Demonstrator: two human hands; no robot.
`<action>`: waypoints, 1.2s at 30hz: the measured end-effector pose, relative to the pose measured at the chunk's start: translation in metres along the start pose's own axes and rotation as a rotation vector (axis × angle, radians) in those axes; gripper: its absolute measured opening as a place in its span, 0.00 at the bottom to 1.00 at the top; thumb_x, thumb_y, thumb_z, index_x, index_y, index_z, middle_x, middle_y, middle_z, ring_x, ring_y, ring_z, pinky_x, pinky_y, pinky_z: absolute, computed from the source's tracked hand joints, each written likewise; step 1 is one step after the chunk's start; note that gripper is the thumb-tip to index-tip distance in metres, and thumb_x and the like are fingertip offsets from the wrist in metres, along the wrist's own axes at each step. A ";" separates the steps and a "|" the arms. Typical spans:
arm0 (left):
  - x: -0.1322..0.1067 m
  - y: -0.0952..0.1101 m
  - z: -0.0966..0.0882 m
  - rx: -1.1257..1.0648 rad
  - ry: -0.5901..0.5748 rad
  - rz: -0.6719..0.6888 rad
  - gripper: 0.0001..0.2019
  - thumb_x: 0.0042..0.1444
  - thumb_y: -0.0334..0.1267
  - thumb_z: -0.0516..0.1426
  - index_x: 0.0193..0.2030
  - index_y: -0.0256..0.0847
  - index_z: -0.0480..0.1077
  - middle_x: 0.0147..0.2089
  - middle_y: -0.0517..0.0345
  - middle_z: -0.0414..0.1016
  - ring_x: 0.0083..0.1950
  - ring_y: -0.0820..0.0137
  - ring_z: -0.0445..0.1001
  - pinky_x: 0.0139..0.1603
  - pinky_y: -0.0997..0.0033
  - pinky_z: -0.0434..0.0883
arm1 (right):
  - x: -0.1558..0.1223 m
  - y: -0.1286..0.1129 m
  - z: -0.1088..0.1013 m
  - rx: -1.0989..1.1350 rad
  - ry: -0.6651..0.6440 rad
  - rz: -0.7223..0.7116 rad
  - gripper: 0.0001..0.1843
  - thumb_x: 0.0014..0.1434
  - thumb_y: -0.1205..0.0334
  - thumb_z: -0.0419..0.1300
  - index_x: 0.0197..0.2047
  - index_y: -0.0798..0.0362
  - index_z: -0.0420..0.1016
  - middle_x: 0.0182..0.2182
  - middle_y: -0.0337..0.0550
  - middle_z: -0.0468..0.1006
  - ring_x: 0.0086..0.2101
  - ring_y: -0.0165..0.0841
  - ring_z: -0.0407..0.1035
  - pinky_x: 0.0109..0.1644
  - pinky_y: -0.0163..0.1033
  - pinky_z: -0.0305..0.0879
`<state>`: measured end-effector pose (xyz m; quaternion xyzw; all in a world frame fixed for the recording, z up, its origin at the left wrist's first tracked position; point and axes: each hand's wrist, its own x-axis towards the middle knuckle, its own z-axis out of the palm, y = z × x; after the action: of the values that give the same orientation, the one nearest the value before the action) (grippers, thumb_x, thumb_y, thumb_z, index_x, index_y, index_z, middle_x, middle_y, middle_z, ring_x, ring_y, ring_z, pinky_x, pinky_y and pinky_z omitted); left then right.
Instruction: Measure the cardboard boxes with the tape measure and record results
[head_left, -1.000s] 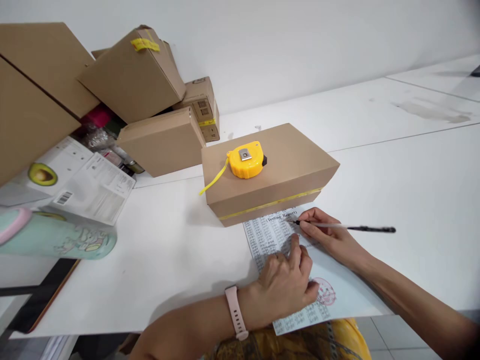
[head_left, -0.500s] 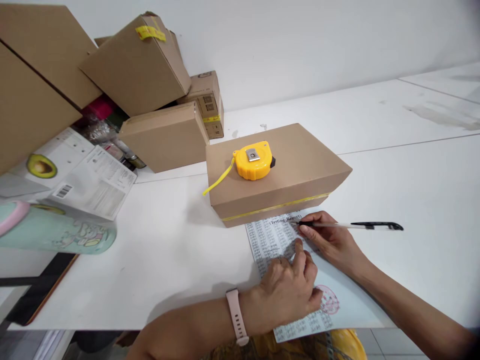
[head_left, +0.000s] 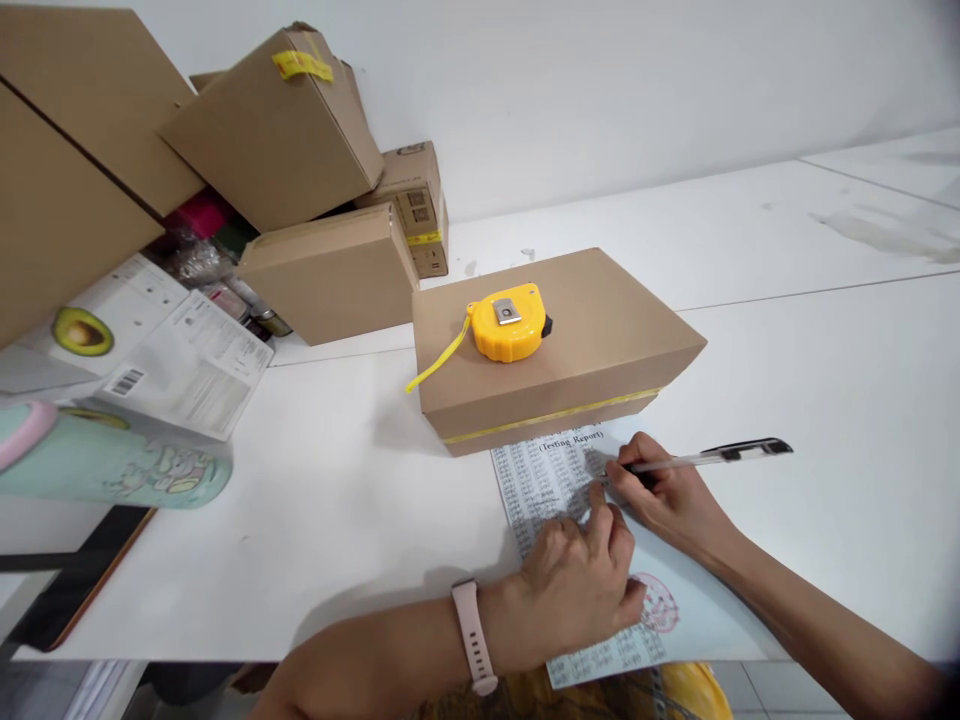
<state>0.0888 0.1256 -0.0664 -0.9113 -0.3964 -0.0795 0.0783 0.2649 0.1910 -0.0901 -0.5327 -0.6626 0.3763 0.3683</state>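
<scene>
A printed sheet headed "Testing Report" (head_left: 555,470) lies on the white table (head_left: 337,500), its top edge against a brown cardboard box (head_left: 592,320). A yellow tape measure (head_left: 510,322) rests on the box lid. My right hand (head_left: 667,495) pinches a clear pen (head_left: 705,457) with its tip on the upper rows of the sheet. My left hand (head_left: 581,590), with a pink watch strap at the wrist, presses loosely curled fingers down on the sheet's middle.
Several cardboard boxes (head_left: 277,130) are piled at the back left against the wall. A white avocado-printed carton (head_left: 142,350) and a mint-green bottle (head_left: 112,465) lie at the left. A red stamp (head_left: 660,605) marks the sheet's lower part.
My right hand has drawn the pen tip down the sheet, towards me, away from the title line. My left hand stays pressed on the paper.
</scene>
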 end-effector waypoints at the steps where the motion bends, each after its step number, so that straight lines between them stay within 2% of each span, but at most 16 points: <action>1: 0.000 0.000 0.000 -0.003 -0.002 -0.001 0.25 0.66 0.52 0.50 0.55 0.30 0.69 0.62 0.34 0.73 0.31 0.63 0.76 0.28 0.64 0.73 | 0.000 0.001 0.000 -0.007 -0.001 0.002 0.12 0.65 0.55 0.57 0.31 0.47 0.62 0.21 0.31 0.59 0.21 0.28 0.52 0.24 0.36 0.52; 9: 0.000 0.000 0.001 0.002 -0.040 0.012 0.25 0.67 0.52 0.49 0.57 0.29 0.68 0.61 0.32 0.72 0.32 0.64 0.76 0.30 0.64 0.73 | -0.001 0.001 0.001 -0.024 -0.015 -0.005 0.13 0.66 0.53 0.56 0.31 0.47 0.61 0.21 0.32 0.61 0.22 0.29 0.55 0.25 0.37 0.55; 14: 0.000 -0.002 -0.002 0.009 -0.024 0.016 0.25 0.67 0.51 0.49 0.55 0.29 0.68 0.61 0.32 0.72 0.32 0.63 0.76 0.30 0.64 0.73 | -0.001 -0.002 0.002 -0.035 -0.023 0.004 0.14 0.66 0.52 0.57 0.32 0.47 0.61 0.21 0.32 0.62 0.22 0.29 0.55 0.24 0.36 0.54; 27: 0.001 -0.002 -0.005 0.002 -0.029 0.007 0.24 0.66 0.51 0.50 0.54 0.30 0.69 0.61 0.34 0.73 0.33 0.63 0.77 0.32 0.65 0.74 | -0.001 -0.001 0.001 0.003 -0.032 0.014 0.13 0.64 0.55 0.58 0.30 0.47 0.60 0.20 0.31 0.59 0.21 0.28 0.53 0.24 0.37 0.52; 36: 0.001 -0.002 -0.005 0.006 -0.041 0.017 0.26 0.67 0.51 0.50 0.58 0.28 0.68 0.63 0.30 0.71 0.33 0.63 0.77 0.33 0.64 0.74 | 0.000 -0.001 0.000 0.025 0.013 0.036 0.15 0.64 0.50 0.59 0.30 0.47 0.62 0.21 0.31 0.59 0.22 0.28 0.52 0.24 0.36 0.53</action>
<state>0.0874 0.1270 -0.0608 -0.9158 -0.3904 -0.0589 0.0735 0.2644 0.1909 -0.0896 -0.5423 -0.6459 0.3874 0.3723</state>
